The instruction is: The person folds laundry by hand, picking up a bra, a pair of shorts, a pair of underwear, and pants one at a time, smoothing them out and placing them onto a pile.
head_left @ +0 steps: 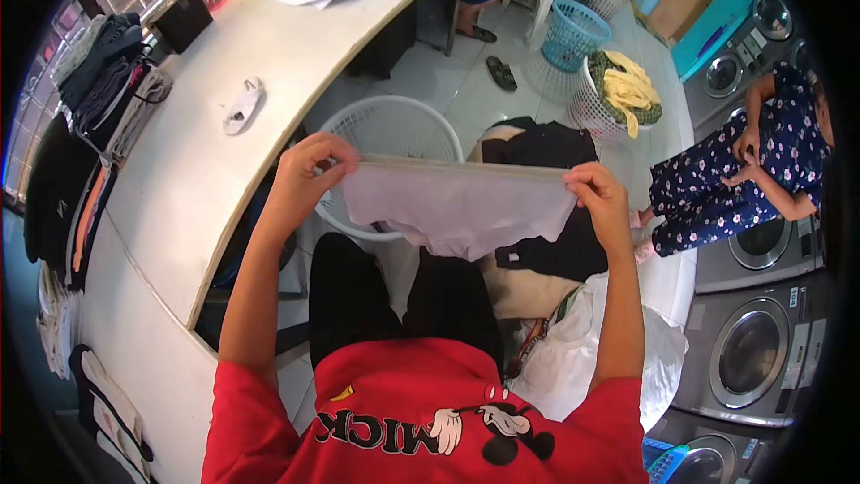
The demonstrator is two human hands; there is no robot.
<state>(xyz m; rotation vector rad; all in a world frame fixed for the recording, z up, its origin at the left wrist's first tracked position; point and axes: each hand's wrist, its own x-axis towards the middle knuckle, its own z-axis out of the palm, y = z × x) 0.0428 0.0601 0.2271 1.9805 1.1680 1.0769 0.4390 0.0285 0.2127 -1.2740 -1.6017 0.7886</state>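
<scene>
A pair of pale underpants hangs stretched out in front of me, its waistband pulled straight between my two hands. My left hand pinches one end of the waistband. At the other end, the fingers of my right hand are closed on the band. Behind the underpants stands a white laundry basket, partly covered by them. A black garment lies spread to the right, beyond the underpants and near my right hand.
A long white table curves along the left, with folded clothes stacked at its far side and a small white item on it. White plastic lies by my right arm. A person stands right, before washing machines. A blue basket stands behind.
</scene>
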